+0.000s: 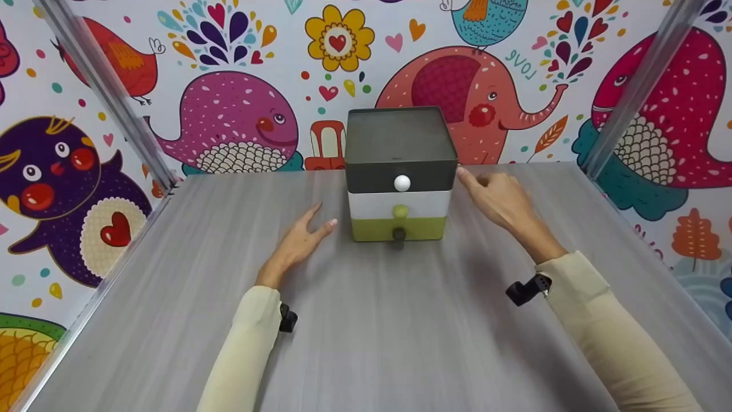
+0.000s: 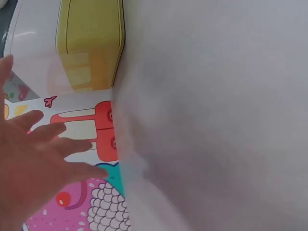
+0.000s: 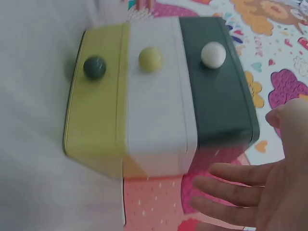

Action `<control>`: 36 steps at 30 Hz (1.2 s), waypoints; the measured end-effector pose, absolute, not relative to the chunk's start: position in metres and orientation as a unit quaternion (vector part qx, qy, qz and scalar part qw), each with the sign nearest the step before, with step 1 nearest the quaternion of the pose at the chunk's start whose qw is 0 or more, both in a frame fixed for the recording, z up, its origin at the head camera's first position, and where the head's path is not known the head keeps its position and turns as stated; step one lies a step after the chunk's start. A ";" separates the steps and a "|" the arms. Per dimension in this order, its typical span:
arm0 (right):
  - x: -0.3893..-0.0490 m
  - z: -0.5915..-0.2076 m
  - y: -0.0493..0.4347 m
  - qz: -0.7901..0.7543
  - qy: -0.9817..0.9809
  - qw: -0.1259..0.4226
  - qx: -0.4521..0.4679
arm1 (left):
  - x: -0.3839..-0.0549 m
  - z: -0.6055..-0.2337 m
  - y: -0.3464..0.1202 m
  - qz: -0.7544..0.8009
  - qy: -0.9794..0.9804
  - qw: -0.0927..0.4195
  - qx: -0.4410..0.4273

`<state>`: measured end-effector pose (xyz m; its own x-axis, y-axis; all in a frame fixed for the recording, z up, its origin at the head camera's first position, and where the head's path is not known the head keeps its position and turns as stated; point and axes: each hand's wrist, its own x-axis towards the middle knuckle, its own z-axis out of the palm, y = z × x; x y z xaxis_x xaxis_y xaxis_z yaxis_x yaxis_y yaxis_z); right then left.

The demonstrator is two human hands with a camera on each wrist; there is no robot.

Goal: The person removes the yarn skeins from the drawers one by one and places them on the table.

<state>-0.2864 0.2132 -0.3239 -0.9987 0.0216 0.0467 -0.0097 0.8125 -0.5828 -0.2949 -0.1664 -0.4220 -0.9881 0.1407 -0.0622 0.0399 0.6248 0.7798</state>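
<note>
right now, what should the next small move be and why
Probably ease the left hand in to the left side of the drawer box: it is open but stands apart from the drawer box, while the right hand is close by the opposite side. A hand at each side would likely steady it.

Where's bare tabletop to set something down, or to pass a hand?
Bare table lies before the drawer box, between the sleeves. More lies from the left hand out to the left wall, and right of the right hand. Crowded: the box's flanks, each with a hand close by. Any gap behind the box is hidden.
</note>
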 end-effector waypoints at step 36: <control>-0.304 -0.335 0.139 0.572 -0.811 -0.123 -0.003 | -0.315 -0.460 -0.103 0.671 0.738 0.010 0.075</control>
<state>-0.3043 0.1390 -0.3350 -0.9695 -0.1359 -0.2039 0.1463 0.3467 -0.9265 -0.3150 -0.1034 -0.4604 -0.9885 0.1240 0.0871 0.0985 0.0892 0.9911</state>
